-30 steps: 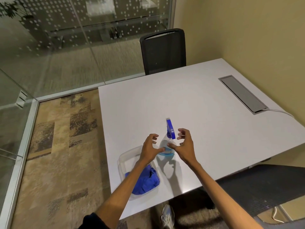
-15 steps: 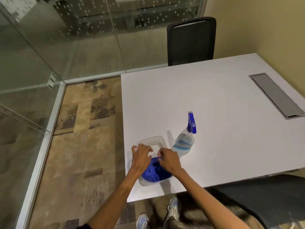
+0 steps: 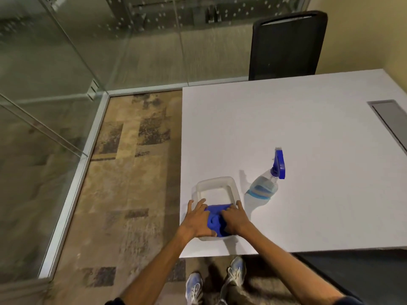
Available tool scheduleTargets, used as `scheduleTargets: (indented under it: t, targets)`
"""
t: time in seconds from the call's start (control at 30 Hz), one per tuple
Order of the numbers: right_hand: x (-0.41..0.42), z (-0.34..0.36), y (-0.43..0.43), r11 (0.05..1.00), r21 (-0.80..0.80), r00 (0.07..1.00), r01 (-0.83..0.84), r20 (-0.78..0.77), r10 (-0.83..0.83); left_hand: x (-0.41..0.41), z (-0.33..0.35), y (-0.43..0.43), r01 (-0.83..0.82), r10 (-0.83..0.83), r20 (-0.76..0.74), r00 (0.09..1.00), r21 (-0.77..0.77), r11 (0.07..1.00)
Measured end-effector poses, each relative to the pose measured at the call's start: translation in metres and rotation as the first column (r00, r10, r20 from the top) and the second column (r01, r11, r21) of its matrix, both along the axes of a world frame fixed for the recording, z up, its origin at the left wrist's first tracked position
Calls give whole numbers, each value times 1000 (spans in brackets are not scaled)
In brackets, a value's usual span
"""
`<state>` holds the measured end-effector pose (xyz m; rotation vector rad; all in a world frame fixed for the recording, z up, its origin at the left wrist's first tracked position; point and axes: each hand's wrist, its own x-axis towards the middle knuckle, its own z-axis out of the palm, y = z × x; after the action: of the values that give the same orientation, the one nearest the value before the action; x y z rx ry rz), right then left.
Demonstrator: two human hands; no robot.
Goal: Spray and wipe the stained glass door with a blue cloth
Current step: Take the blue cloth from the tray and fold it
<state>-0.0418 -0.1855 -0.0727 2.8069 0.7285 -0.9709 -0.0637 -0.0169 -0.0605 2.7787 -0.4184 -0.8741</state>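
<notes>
A crumpled blue cloth (image 3: 214,217) lies in the near end of a translucent plastic tub (image 3: 217,183) on the white table (image 3: 308,133), close to its front left corner. My left hand (image 3: 197,220) rests on the tub's left rim with fingers on the cloth. My right hand (image 3: 236,217) presses on the cloth from the right. A clear spray bottle (image 3: 263,188) with a blue trigger head stands just right of the tub, untouched. The glass door (image 3: 33,133) and glass wall stand to the left.
A black mesh chair (image 3: 286,45) is tucked at the table's far side. A grey cable hatch (image 3: 392,119) sits in the table at the right. Patterned carpet (image 3: 132,172) runs between table and glass. A dark chair seat (image 3: 363,274) is at the lower right.
Both hands left the spray bottle and moved down left into the tub, onto the blue cloth. The view swung left and down.
</notes>
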Motion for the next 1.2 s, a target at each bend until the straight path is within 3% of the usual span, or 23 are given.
scheduleTargets:
  t: [0.13, 0.2, 0.3, 0.4, 0.5, 0.67, 0.8, 0.97, 1.1, 1.2]
  targets:
    - [4, 16, -3, 995, 77, 998, 63, 18, -65, -1, 3, 5, -92, 99, 52, 994, -123, 988]
    - [8, 23, -5, 979, 141, 990, 144, -23, -143, -1, 3, 8, -197, 214, 41, 976, -259, 946]
    - [18, 39, -13, 913, 264, 950, 312, -111, -293, 0, 9, 12, -367, 400, -27, 916, -459, 809]
    - [30, 55, -21, 818, 358, 892, 451, -223, -394, 6, 23, 18, -482, 529, -129, 839, -628, 611]
    - [45, 70, -27, 742, 433, 857, 512, -317, -407, 15, 51, 22, -508, 574, -181, 798, -714, 481]
    - [67, 103, -25, 625, 578, 851, 525, -347, -394, 35, 86, 29, -534, 675, -217, 705, -789, 303]
    - [82, 128, -20, 520, 643, 825, 562, -399, -399, 47, 105, 45, -627, 690, -378, 617, -766, 141]
    - [97, 143, -6, 496, 672, 834, 550, -410, -368, 47, 122, 61, -707, 677, -486, 552, -703, 72]
    - [91, 141, 12, 516, 723, 888, 460, -357, -292, 45, 134, 65, -892, 776, -551, 308, -451, 33]
    - [83, 137, 27, 498, 771, 918, 397, -325, -228, 40, 135, 73, -950, 762, -616, 201, -313, -3]
